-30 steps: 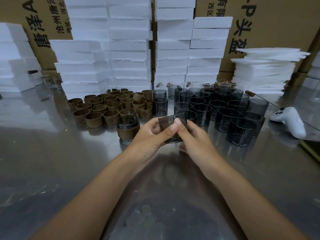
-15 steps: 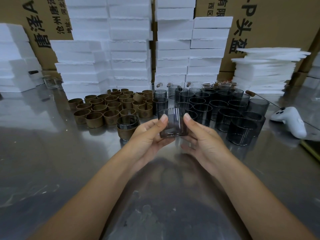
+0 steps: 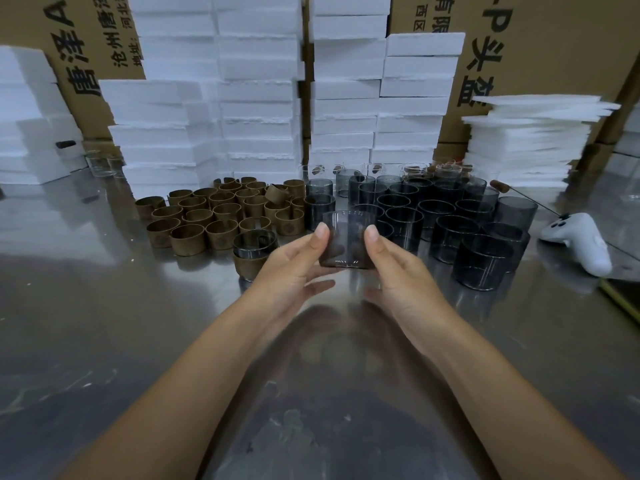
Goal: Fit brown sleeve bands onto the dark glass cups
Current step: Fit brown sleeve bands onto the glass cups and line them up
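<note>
Centrally, the left hand [image 3: 291, 268] and right hand [image 3: 403, 277] grip one dark cylindrical glass cup [image 3: 348, 244], thumbs against its near wall, above the shiny metal tabletop [image 3: 104, 323].

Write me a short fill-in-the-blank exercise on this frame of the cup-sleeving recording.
The left hand and right hand together hold ____ dark glass cup.
The empty brown ring-shaped sleeve bands stand to the ____ of the bare dark glass cups.
A finished cup wearing a brown band stands on the shiny metal table beside the ____ hand.
The white plastic controller lies on the table's ____ side.
Missing words: one; left; left; right.
</note>
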Motion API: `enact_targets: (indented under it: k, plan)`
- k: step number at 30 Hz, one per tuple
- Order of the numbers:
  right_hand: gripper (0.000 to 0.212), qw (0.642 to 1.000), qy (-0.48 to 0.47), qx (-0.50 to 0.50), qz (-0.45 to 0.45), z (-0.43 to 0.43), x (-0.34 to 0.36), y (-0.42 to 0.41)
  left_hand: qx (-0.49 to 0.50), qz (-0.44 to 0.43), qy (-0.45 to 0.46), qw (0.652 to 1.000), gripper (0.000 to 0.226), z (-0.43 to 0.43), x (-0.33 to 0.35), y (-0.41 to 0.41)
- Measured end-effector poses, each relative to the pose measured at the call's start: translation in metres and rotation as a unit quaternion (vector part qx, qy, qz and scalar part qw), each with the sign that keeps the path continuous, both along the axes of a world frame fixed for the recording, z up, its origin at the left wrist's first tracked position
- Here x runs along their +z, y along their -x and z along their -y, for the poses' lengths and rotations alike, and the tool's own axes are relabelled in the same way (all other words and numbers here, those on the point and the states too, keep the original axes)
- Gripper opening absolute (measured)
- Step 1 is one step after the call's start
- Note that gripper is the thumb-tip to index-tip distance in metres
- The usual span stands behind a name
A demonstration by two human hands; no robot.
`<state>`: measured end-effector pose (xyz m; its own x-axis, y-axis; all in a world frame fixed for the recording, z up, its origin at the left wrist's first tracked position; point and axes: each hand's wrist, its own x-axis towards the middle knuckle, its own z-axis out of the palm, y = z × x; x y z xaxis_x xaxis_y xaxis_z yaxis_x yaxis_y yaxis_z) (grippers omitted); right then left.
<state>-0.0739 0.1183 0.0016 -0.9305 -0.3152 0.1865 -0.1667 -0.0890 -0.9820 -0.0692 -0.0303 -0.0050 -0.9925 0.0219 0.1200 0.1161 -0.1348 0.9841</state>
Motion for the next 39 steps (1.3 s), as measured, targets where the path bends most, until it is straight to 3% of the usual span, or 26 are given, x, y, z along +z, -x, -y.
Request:
enact_targets:
  k: [3, 7, 11, 15, 25, 30, 35, 39]
  plan:
    - [0.05, 0.999, 0.017, -0.043, -0.014, 0.0, -0.001, 0.001, 0.052, -0.014, 0.004, 0.999, 0.059, 0.003, -0.001, 0.0]
    - [0.068, 0.997, 0.007, -0.08, 0.007, 0.0, -0.004, 0.004, 0.026, -0.014, 0.021, 0.999, 0.069, -0.001, -0.005, -0.001]
    - [0.045, 0.999, -0.014, -0.05, -0.006, 0.0, -0.005, 0.004, 0.017, -0.026, 0.028, 0.999, 0.051, -0.004, -0.005, -0.002]
    - [0.049, 0.999, 0.003, -0.044, 0.009, -0.001, -0.004, 0.004, 0.0, -0.023, -0.01, 1.0, 0.055, -0.002, -0.004, -0.003]
    - [0.062, 0.995, 0.082, -0.005, 0.051, -0.009, -0.001, 0.01, -0.091, -0.024, -0.086, 0.992, 0.04, 0.002, 0.0, -0.002]
    - [0.05, 0.998, 0.052, 0.011, 0.043, -0.004, 0.001, 0.006, -0.1, -0.018, -0.092, 0.991, 0.039, 0.002, -0.001, -0.001]
    - [0.052, 0.998, 0.045, 0.006, 0.051, -0.004, 0.001, 0.005, -0.016, -0.019, -0.012, 1.0, 0.049, 0.0, 0.0, -0.002]
    - [0.07, 0.995, 0.072, -0.046, 0.056, -0.007, 0.001, 0.005, 0.04, -0.04, 0.069, 0.996, 0.052, -0.001, -0.004, -0.001]
